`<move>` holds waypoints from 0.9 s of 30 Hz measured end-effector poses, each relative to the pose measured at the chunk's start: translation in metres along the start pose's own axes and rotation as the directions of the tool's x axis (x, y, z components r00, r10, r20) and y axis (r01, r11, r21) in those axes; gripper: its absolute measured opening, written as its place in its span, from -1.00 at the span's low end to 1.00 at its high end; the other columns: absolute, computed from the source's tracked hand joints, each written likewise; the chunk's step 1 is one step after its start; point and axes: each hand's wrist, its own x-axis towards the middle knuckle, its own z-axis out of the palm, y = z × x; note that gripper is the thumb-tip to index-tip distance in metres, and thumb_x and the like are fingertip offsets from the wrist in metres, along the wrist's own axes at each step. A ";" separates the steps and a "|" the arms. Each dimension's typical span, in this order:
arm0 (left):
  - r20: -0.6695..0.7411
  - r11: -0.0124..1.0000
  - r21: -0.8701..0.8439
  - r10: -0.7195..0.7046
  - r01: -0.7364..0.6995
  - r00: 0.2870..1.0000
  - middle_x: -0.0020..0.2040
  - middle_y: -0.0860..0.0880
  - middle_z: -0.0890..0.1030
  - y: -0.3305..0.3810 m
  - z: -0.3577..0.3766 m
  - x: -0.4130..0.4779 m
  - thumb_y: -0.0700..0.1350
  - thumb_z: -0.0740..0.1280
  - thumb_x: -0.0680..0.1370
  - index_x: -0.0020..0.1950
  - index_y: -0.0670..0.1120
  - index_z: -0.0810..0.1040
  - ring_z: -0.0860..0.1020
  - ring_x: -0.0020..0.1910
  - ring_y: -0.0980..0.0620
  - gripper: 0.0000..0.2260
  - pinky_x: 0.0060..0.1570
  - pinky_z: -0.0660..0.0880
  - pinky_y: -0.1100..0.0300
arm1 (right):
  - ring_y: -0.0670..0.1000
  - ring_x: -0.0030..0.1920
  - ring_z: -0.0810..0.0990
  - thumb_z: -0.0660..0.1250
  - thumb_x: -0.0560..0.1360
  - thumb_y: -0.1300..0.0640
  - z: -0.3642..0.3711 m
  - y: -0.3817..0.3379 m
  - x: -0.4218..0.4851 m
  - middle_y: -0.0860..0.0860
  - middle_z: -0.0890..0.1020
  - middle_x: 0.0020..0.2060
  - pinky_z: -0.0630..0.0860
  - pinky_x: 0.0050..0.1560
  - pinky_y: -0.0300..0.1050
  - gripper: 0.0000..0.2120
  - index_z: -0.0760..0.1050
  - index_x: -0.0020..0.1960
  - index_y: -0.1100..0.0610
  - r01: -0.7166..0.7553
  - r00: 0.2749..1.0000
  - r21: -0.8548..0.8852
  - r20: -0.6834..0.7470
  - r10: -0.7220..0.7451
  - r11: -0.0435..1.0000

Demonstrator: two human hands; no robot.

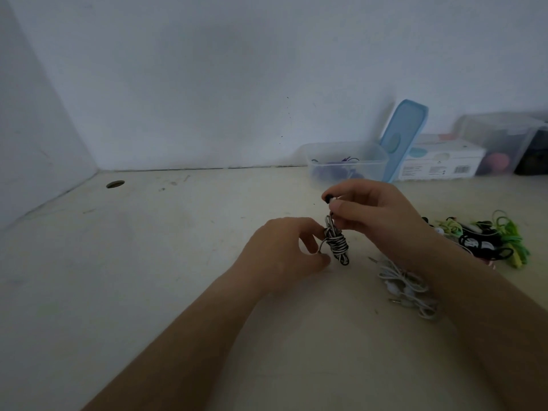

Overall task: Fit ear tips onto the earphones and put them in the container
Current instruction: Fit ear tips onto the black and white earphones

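A black-and-white braided earphone cable point(337, 246) is wound into a tight bundle just above the table, at centre. My left hand point(284, 253) pinches the bundle from its left side. My right hand point(370, 209) holds the earbud end above the bundle, and a black ear tip point(328, 199) shows at its fingertips. A clear plastic container point(347, 164) stands open at the back, with a few purple and dark earphones inside.
A blue lid point(403, 137) leans against the container. White earphones point(406, 286) lie under my right wrist. A pile of green and black earphones point(486, 238) sits at right. A white box point(441, 161) and more clear tubs point(501, 140) stand at back right.
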 end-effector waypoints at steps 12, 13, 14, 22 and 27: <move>-0.165 0.997 -0.070 -0.051 0.040 0.985 -0.26 0.24 0.60 -0.006 -0.007 -0.001 0.02 0.45 0.48 -0.21 0.18 0.62 0.57 -0.15 0.21 -0.92 -0.20 0.43 0.34 | 0.11 -0.28 0.68 0.48 0.33 0.18 -0.006 -0.005 -0.001 0.18 0.69 -0.30 0.65 -0.14 -0.08 -0.85 0.62 -0.12 0.20 0.036 0.999 0.014 0.015 -0.036 0.999; -0.173 0.997 -0.073 -0.045 0.033 0.984 -0.26 0.24 0.61 -0.006 -0.008 -0.001 0.00 0.45 0.48 -0.20 0.15 0.63 0.58 -0.15 0.22 -0.93 -0.19 0.45 0.35 | 0.10 -0.30 0.68 0.48 0.32 0.17 -0.007 -0.006 -0.001 0.19 0.69 -0.31 0.65 -0.15 -0.09 -0.83 0.62 -0.13 0.21 0.042 0.999 0.012 0.005 -0.042 0.999; -0.181 0.996 -0.083 -0.038 0.023 0.983 -0.27 0.23 0.62 -0.006 -0.008 -0.001 -0.02 0.45 0.48 -0.19 0.11 0.65 0.59 -0.16 0.23 -0.95 -0.17 0.47 0.37 | 0.10 -0.30 0.68 0.48 0.31 0.16 -0.008 -0.007 -0.001 0.20 0.68 -0.30 0.65 -0.17 -0.11 -0.82 0.62 -0.13 0.23 0.045 0.999 0.012 -0.007 -0.045 0.999; -0.166 0.878 -0.469 -0.196 0.098 0.966 -0.24 -0.02 0.69 -0.003 -0.018 -0.004 -0.15 0.40 0.55 -0.06 -0.09 0.64 0.69 -0.30 0.04 -0.96 -0.21 0.62 0.17 | 0.04 -0.31 0.67 0.55 0.23 0.05 -0.011 -0.005 0.003 0.17 0.71 -0.26 0.62 -0.19 -0.13 -0.62 0.64 -0.07 0.26 -0.172 0.981 0.068 -0.082 0.177 0.983; 0.042 0.524 -0.824 -0.319 0.214 0.947 -0.15 -0.17 0.68 -0.001 -0.025 -0.007 -0.21 0.41 0.55 -0.01 -0.23 0.62 0.68 -0.23 -0.02 -0.91 -0.18 0.62 0.23 | -0.11 -0.44 0.53 0.50 0.40 -0.10 -0.011 0.000 0.002 0.00 0.64 -0.41 0.49 -0.32 -0.19 -0.65 0.65 -0.12 0.21 -0.323 0.946 -0.191 -0.096 0.309 0.927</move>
